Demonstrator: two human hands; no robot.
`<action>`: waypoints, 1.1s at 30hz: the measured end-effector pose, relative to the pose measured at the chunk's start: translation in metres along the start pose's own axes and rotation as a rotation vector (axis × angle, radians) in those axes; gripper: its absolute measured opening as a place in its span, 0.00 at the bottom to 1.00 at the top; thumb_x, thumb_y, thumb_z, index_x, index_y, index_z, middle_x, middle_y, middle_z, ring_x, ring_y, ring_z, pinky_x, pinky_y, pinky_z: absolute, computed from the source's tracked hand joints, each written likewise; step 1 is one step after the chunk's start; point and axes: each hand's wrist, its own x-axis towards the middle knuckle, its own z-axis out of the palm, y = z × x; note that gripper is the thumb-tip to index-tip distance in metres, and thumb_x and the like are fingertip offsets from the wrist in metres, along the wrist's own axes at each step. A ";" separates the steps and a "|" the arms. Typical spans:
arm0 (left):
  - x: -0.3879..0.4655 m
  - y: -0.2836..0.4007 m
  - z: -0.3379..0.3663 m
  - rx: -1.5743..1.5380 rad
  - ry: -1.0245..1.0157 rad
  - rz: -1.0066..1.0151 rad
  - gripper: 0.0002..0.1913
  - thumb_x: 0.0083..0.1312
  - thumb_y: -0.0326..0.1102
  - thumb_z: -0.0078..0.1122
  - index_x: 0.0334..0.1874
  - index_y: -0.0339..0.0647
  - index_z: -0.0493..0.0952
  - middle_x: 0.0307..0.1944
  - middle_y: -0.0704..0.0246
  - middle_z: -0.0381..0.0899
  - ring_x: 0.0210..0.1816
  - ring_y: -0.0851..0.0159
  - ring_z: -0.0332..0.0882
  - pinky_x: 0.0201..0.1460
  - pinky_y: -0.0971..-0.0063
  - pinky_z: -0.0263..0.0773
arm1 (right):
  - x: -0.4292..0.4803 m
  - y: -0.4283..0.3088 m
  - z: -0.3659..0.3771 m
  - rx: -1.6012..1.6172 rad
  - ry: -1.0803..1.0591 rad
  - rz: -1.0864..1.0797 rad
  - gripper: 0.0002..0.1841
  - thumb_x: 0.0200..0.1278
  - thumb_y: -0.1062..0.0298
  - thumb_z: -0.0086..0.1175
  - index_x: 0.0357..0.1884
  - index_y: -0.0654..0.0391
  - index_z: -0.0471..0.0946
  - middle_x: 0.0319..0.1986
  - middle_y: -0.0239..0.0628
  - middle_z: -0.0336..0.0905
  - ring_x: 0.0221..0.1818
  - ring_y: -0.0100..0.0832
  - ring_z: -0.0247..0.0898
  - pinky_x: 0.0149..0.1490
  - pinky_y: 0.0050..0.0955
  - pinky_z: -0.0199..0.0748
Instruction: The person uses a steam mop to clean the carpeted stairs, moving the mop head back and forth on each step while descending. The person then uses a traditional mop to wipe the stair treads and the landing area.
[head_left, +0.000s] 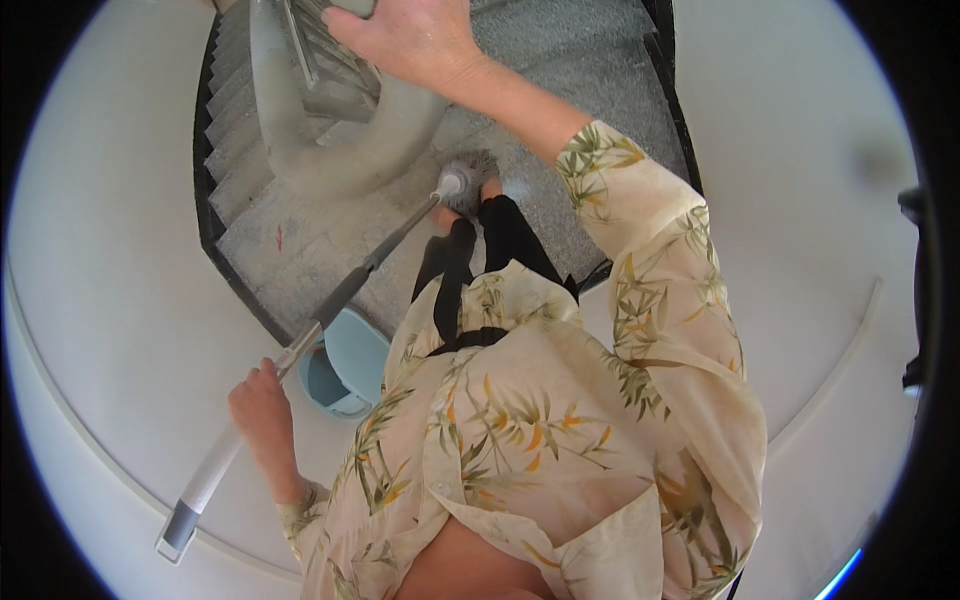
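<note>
In the head view my left hand (261, 409) grips the pole of a mop (349, 289), low on the left side. The pole has grey grips, a metal section and a white end with a hanging loop. It slants up to a grey string mop head (466, 176) with a white joint, on the floor against my feet. My right hand (412, 34) is at the top edge, over a thick, pale grey handrail (360, 161), thumb to one side; its fingertips are cut off by the picture's edge.
A light blue bucket (356, 360) stands by the wall on my left, partly behind the pole and my shirt. Grey stairs (240, 142) run along the rail at upper left. Black skirting (244, 296) borders the speckled landing (300, 251), which bears a small red mark (279, 238).
</note>
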 end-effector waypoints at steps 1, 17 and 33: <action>0.000 0.002 0.001 0.016 -0.025 -0.027 0.03 0.59 0.29 0.55 0.31 0.47 0.71 0.22 0.70 0.73 0.25 0.61 0.76 0.28 0.66 0.69 | -0.007 -0.005 -0.002 -0.005 0.015 -0.011 0.45 0.50 0.64 0.60 0.68 0.65 0.49 0.58 0.55 0.62 0.59 0.53 0.63 0.59 0.42 0.66; -0.007 0.022 -0.037 0.199 -0.028 0.015 0.05 0.62 0.31 0.50 0.39 0.50 0.68 0.27 0.76 0.67 0.28 0.69 0.72 0.30 0.75 0.65 | -0.255 0.099 0.078 0.717 -0.141 1.861 0.13 0.68 0.61 0.42 0.42 0.61 0.72 0.32 0.44 0.75 0.31 0.42 0.74 0.35 0.43 0.75; -0.055 -0.006 -0.047 -0.211 0.015 -0.010 0.16 0.51 0.39 0.69 0.34 0.43 0.70 0.24 0.64 0.78 0.27 0.53 0.78 0.28 0.61 0.70 | -0.349 -0.023 0.144 1.146 0.072 2.021 0.11 0.51 0.78 0.53 0.37 0.65 0.67 0.31 0.46 0.74 0.32 0.43 0.77 0.39 0.42 0.79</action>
